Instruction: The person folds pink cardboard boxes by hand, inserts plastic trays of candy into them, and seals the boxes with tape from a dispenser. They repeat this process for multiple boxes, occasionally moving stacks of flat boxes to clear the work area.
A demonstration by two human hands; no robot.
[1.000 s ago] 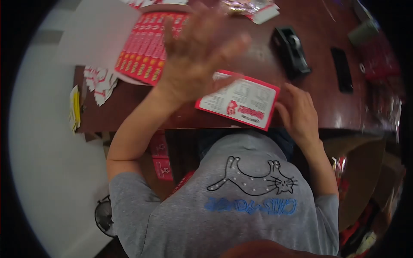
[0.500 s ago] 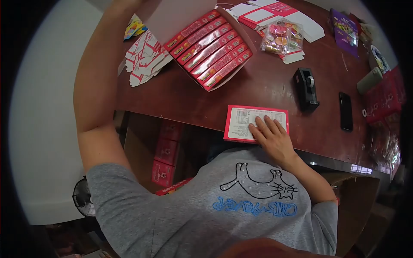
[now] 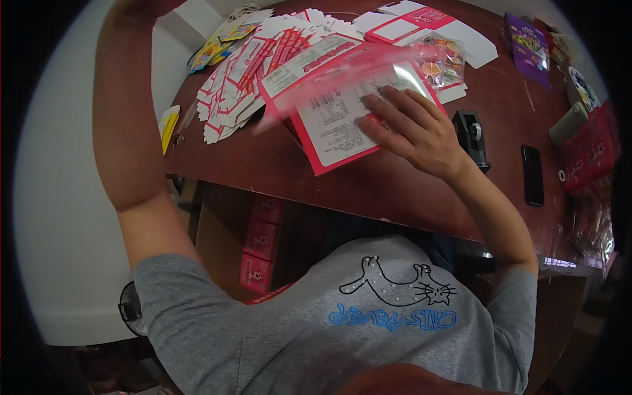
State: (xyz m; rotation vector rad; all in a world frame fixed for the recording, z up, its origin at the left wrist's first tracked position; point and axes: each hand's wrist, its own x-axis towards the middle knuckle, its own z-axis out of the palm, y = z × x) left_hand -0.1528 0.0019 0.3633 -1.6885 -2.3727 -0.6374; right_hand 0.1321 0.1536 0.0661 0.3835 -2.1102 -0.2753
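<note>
A flat red box with a white printed label (image 3: 339, 135) lies tilted under my right hand (image 3: 415, 128). My fingers spread over its label side, and the box is raised toward the middle of the table. Right behind it is a larger red-and-white printed carton face (image 3: 309, 69), overlapped by the box and by a pink motion-smeared edge. My left forearm (image 3: 128, 118) reaches up along the left side; the hand itself is cut off by the top edge.
Flattened red-and-white cartons (image 3: 227, 99) spread at the back left, more (image 3: 421, 23) at the back. A clear bag of sweets (image 3: 454, 62), a black tape dispenser (image 3: 471, 135) and a phone (image 3: 532, 174) lie on the right. Red boxes (image 3: 257, 243) sit below the table edge.
My right hand and the label box have moved up and left from the table's front edge. The open carton of red boxes no longer shows its contents. My left arm has shifted left.
</note>
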